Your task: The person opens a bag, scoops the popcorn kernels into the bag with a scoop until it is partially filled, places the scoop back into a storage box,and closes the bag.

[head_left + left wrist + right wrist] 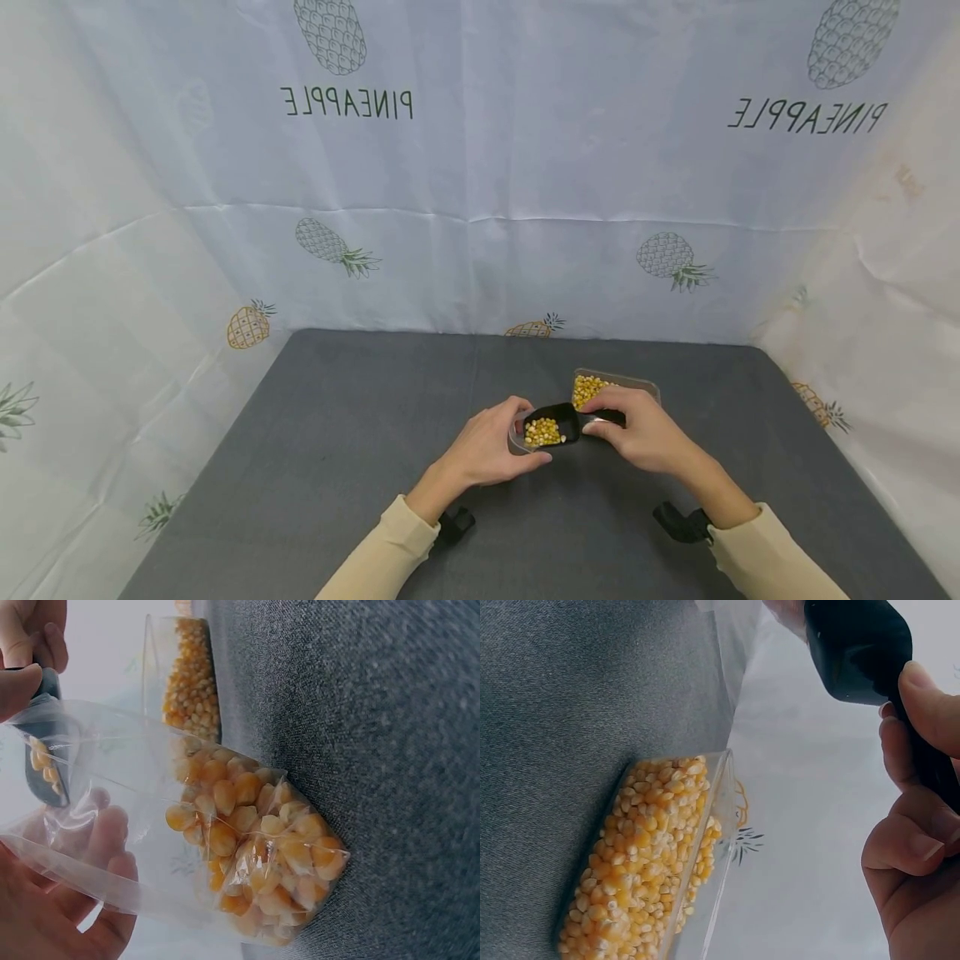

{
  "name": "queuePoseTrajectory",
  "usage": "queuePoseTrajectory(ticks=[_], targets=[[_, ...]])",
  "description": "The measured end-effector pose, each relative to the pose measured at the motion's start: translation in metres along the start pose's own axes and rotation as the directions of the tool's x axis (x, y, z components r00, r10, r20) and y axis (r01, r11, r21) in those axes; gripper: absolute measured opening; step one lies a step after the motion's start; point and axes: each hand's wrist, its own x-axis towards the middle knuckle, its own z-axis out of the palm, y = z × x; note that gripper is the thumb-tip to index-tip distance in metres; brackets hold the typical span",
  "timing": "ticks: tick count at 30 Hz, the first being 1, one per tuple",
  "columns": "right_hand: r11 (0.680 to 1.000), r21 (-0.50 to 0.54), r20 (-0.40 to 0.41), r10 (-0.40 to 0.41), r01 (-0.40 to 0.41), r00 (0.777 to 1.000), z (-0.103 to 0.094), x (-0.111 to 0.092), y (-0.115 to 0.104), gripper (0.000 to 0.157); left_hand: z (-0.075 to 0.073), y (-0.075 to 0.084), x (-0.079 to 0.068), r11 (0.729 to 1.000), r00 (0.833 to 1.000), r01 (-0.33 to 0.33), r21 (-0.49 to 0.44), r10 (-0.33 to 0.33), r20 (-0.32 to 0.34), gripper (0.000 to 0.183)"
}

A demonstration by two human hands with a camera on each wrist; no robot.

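My left hand (487,442) holds a clear plastic bag (142,772) upright by its mouth. Corn kernels (255,832) fill the bag's lower part. Between finger and thumb, my right hand (637,429) grips the handle of a black scoop (567,422), whose bowl carries a small heap of kernels (543,431). In the left wrist view the scoop bowl lies at the bag's mouth, tilted, with some kernels along its edge. Just beyond the right hand stands a clear container (718,859) of corn, partly hidden by that hand in the head view.
Everything sits over a dark grey table (360,417). A white curtain (540,167) with printed pineapples hangs behind and along both sides of it. Black wrist straps (456,525) show at both sleeves.
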Motion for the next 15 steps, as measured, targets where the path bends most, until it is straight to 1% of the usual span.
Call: queuePoseTrajectory(ticks=[8, 15], targets=[[0.999, -0.04, 0.013, 0.001, -0.001, 1.0, -0.0005, 0.0043, -0.0047, 0.021, 0.0008, -0.0011, 0.0001, 1.0, 1.0, -0.009, 0.002, 0.009, -0.006, 0.066], [0.998, -0.052, 0.02, -0.032, 0.033, 0.999, -0.0009, 0.0056, -0.0064, 0.021, 0.0005, -0.0017, -0.0004, 1.0, 1.0, -0.012, 0.005, 0.012, -0.008, 0.067]])
